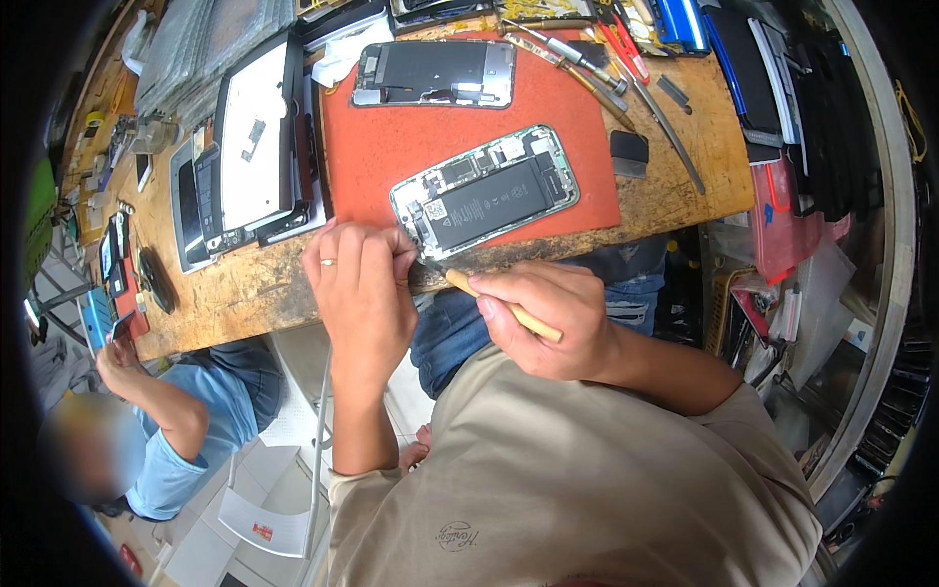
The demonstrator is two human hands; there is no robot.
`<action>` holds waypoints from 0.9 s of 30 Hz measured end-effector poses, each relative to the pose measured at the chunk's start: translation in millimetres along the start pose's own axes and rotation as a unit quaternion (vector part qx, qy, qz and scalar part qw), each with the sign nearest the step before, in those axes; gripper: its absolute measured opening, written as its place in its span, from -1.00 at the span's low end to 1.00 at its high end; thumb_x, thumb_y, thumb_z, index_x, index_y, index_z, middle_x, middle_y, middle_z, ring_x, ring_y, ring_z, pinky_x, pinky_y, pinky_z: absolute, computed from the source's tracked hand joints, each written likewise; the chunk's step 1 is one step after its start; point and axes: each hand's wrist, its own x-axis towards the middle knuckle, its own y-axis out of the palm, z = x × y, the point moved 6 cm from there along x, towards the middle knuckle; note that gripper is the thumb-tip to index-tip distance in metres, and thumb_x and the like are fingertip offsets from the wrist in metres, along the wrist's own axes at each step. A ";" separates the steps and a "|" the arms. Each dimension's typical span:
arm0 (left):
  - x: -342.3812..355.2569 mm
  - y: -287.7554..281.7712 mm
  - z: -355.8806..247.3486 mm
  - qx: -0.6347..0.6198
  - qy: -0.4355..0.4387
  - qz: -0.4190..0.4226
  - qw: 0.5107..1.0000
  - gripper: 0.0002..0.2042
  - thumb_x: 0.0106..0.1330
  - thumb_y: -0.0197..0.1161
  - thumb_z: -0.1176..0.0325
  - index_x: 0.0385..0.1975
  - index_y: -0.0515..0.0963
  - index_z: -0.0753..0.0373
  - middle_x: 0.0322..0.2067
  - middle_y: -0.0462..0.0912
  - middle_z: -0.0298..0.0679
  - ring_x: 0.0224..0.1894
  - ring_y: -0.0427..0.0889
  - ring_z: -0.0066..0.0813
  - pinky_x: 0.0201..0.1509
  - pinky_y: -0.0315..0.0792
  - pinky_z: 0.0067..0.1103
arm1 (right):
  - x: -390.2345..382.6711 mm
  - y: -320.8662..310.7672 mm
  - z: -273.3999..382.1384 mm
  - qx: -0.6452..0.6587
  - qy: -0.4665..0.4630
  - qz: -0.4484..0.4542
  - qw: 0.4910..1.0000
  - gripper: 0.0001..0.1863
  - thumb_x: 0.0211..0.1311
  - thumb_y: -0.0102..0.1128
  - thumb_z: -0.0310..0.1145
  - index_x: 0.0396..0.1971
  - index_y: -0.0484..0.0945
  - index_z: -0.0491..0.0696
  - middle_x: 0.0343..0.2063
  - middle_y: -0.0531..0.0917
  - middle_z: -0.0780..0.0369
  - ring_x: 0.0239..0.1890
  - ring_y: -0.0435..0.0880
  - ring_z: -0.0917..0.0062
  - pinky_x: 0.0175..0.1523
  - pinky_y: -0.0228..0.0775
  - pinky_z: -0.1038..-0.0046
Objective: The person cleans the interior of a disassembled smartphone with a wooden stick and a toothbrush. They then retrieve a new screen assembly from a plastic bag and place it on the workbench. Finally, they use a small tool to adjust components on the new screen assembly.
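Mat is plain orange-red; opened phone has pale mint rim, black battery with white print and black-and-white square code; separate panel is dark grey with silver edges; tool handle is yellowish tan; bench is brown wood, blotched dark along front edge; box lid is white; wearer's shirt is khaki-taupe with dark chest print, jeans are faded blue; co-worker's shirt is light blue

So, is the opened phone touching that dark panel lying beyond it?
Apart: the head view shows a wide strip of red mat between the opened phone and the dark panel.
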 end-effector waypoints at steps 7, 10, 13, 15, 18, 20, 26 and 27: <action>3.4 4.0 2.4 0.014 -0.016 -0.013 1.000 -0.83 0.23 0.27 0.63 -0.26 0.50 0.23 -0.27 0.52 -0.17 -0.11 0.55 -0.04 0.32 0.36 -0.10 | 1.1 -1.5 2.6 -0.025 -0.006 0.029 0.999 -0.68 0.19 0.45 -0.71 -0.03 0.72 -0.27 -0.46 0.70 0.13 -0.48 0.74 0.28 -0.36 0.59 0.29; 1.6 -0.2 7.7 0.015 -0.031 -0.034 0.999 -0.88 0.31 0.21 0.63 -0.26 0.45 0.27 -0.29 0.50 -0.12 -0.12 0.51 0.03 0.19 0.35 -0.12 | 1.3 -1.4 2.0 -0.012 -0.011 0.017 1.000 -0.68 0.18 0.44 -0.71 -0.04 0.72 -0.27 -0.47 0.70 0.13 -0.48 0.74 0.29 -0.36 0.59 0.29; -6.3 -10.5 19.8 0.004 -0.092 -0.065 0.994 -0.93 0.41 0.24 0.53 -0.28 0.48 0.25 -0.32 0.50 -0.11 -0.19 0.49 0.00 0.03 0.32 -0.17 | 1.0 -1.3 1.4 -0.013 -0.014 0.013 1.000 -0.72 0.20 0.39 -0.72 -0.07 0.71 -0.29 -0.49 0.73 0.10 -0.53 0.74 0.31 -0.40 0.56 0.36; -15.1 -22.0 25.8 -0.021 -0.131 -0.112 0.985 -0.90 0.51 0.20 0.50 -0.32 0.48 0.28 -0.37 0.48 -0.09 -0.25 0.45 -0.02 -0.04 0.31 -0.20 | 1.2 -5.3 2.7 -0.012 -0.027 0.005 1.000 -0.72 0.23 0.38 -0.71 -0.05 0.71 -0.30 -0.49 0.73 0.10 -0.53 0.74 0.31 -0.40 0.57 0.37; -24.1 -31.2 33.4 -0.022 -0.163 -0.158 0.974 -0.73 0.67 0.12 0.41 -0.38 0.47 0.32 -0.45 0.44 -0.08 -0.34 0.38 -0.07 -0.14 0.28 -0.25 | 3.3 -21.8 1.8 -0.035 -0.028 -0.020 0.999 -0.72 0.26 0.37 -0.68 -0.02 0.73 -0.27 -0.43 0.75 0.10 -0.48 0.75 0.29 -0.36 0.59 0.34; -28.8 -32.0 35.0 0.012 -0.174 -0.171 0.970 -0.71 0.68 0.13 0.38 -0.39 0.46 0.33 -0.46 0.45 -0.08 -0.35 0.38 -0.09 -0.14 0.27 -0.24 | 6.8 -40.9 -3.0 -0.077 -0.014 -0.036 0.996 -0.71 0.29 0.37 -0.65 0.01 0.74 -0.26 -0.38 0.77 0.09 -0.42 0.77 0.28 -0.30 0.61 0.31; -48.6 -34.7 42.2 0.002 -0.220 -0.226 0.949 -0.86 0.57 0.28 0.50 0.00 0.68 0.37 -0.23 0.71 -0.14 -0.02 0.66 -0.20 0.33 0.44 -0.29 | 29.4 -107.2 -38.0 -0.160 0.073 -0.105 0.979 -0.66 0.38 0.29 -0.61 0.12 0.73 -0.23 -0.16 0.78 0.02 -0.19 0.78 0.26 -0.05 0.62 0.32; -47.1 -32.2 43.6 0.009 -0.212 -0.158 0.964 -0.83 0.56 0.28 0.53 0.05 0.66 0.39 -0.19 0.71 -0.11 0.01 0.65 -0.18 0.33 0.44 -0.29 | 34.1 -113.4 -40.6 -0.187 0.051 -0.108 0.975 -0.64 0.38 0.29 -0.62 0.14 0.73 -0.22 -0.13 0.78 0.02 -0.16 0.77 0.24 -0.01 0.61 0.31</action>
